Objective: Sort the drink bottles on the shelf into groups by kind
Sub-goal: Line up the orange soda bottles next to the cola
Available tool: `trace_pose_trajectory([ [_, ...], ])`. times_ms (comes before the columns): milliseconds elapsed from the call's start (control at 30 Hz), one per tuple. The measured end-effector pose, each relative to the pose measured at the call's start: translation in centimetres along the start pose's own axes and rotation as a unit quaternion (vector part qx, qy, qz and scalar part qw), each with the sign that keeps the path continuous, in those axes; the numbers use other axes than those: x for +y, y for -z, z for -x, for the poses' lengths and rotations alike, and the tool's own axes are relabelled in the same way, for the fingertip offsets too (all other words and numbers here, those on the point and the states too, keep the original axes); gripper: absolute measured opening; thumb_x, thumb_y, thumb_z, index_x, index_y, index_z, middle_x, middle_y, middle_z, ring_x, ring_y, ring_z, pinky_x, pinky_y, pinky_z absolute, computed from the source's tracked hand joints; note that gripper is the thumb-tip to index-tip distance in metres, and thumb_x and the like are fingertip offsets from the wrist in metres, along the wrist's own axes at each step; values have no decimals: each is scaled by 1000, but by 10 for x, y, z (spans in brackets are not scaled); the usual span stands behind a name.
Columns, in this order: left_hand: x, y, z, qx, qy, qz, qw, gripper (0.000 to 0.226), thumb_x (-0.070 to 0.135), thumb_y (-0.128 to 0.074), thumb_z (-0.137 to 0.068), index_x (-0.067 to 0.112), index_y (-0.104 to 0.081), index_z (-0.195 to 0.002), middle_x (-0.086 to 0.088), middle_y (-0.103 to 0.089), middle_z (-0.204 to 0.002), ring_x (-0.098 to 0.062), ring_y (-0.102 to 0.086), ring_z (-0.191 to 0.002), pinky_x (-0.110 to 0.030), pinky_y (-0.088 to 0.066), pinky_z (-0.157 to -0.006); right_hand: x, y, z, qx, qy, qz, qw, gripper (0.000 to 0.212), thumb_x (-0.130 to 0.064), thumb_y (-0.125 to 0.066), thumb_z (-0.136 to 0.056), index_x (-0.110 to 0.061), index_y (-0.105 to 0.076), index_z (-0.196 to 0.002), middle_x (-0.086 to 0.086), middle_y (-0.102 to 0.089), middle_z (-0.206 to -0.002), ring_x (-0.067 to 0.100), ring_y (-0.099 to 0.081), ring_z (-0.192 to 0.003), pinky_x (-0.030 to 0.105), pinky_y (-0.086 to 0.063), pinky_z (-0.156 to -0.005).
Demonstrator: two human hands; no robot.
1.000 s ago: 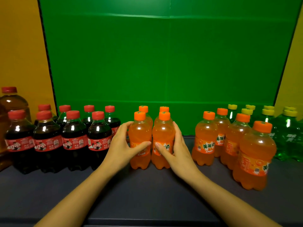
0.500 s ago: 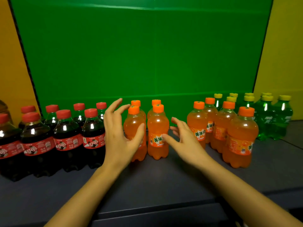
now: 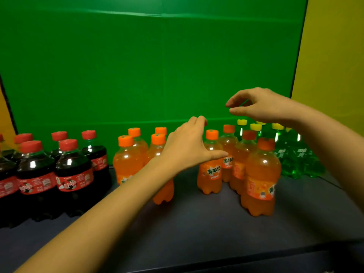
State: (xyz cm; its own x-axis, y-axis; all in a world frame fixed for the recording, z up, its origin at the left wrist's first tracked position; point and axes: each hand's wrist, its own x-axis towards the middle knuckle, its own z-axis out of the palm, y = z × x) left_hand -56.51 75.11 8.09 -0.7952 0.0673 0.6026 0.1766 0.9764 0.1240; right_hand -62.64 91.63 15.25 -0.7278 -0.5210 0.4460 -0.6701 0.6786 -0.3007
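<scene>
Prob. studio mock shop: shelf (image 3: 197,229) w/ soda bottles (image 3: 263,170), green backdrop (image 3: 137,66).

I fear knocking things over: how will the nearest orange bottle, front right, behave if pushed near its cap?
The nearest orange bottle looks full, so probably heavy for its size. Standing upright and taller than wide, it may tip against the bottle behind. Its smooth plastic could slip.
</scene>
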Motion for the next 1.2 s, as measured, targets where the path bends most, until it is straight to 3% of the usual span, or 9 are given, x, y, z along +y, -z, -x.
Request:
trace_pose_trajectory([
  [100, 8, -10, -19, -68, 41, -60, 995, 85, 69, -67, -59, 12, -43, -118, -6, -52, -122, -29, -52, -112, -41, -44, -87, 20, 4, -17, -98, -41, -24, 994, 32, -28, -54, -91, -13, -58, -119, 5, -60, -122, 20, -57, -106, 31, -45, -92],
  [233, 13, -18, -32, -118, 74, -69, 988, 66, 57, -74, -62, 14, -36, -93, -10, -56, -108, -31, -54, -99, -35, -37, -72, 42, -2, -36, -156, -56, -49, 985, 43, -34, -54, -90, -9, -52, -125, 9, -57, -123, 21, -57, -107, 33, -50, -91],
  [300, 12, -18, -37, -141, 92, -55, 984, 66, 53, -76, -62, 12, -39, -98, -11, -56, -107, -30, -53, -95, -35, -39, -74, 49, -9, -44, -201, -57, -14, 978, 46, -38, -55, -89, -10, -52, -125, 5, -57, -117, 17, -57, -99, 27, -50, -79],
  [400, 13, -14, -43, -171, 116, -54, 977, 77, 47, -78, -65, 8, -41, -119, -13, -54, -121, -31, -52, -108, -35, -42, -83, 57, -17, -54, -262, -57, -21, 963, 47, -38, -59, -86, -9, -54, -123, -4, -56, -95, 9, -52, -81, 21, -41, -61],
  [633, 6, -6, -61, -224, 144, -98, 959, 73, 32, -80, -67, 6, -41, -123, -12, -52, -126, -27, -52, -109, -29, -39, -80, 65, -32, -71, -303, -51, -49, 951, 51, -34, -75, -72, -8, -57, -113, 7, -66, -106, 20, -64, -88, 34, -52, -83],
  [800, -1, -4, -70, -238, 133, -141, 952, 71, 31, -80, -68, 6, -43, -123, -12, -54, -124, -28, -53, -109, -28, -37, -76, 57, -36, -82, -356, -62, 27, 932, 62, -36, -77, -69, -10, -51, -119, 6, -64, -110, 24, -64, -95, 36, -51, -87],
  [900, -6, -1, -74, -244, 118, -172, 947, 69, 34, -81, -66, 8, -48, -120, -12, -55, -121, -28, -53, -107, -28, -38, -76, 52, -40, -85, -344, -34, 64, 936, 55, -35, -78, -68, -8, -56, -111, 4, -66, -101, 25, -65, -93, 38, -53, -88],
  [1200, -14, 2, -72, -212, 86, -249, 941, 66, 47, -78, -64, 7, -57, -112, -11, -58, -115, -30, -56, -104, -38, -47, -82, 49, -54, -96, -341, 5, -27, 940, 52, -19, -77, -71, -4, -56, -116, 11, -65, -113, 27, -63, -104, 37, -54, -88],
])
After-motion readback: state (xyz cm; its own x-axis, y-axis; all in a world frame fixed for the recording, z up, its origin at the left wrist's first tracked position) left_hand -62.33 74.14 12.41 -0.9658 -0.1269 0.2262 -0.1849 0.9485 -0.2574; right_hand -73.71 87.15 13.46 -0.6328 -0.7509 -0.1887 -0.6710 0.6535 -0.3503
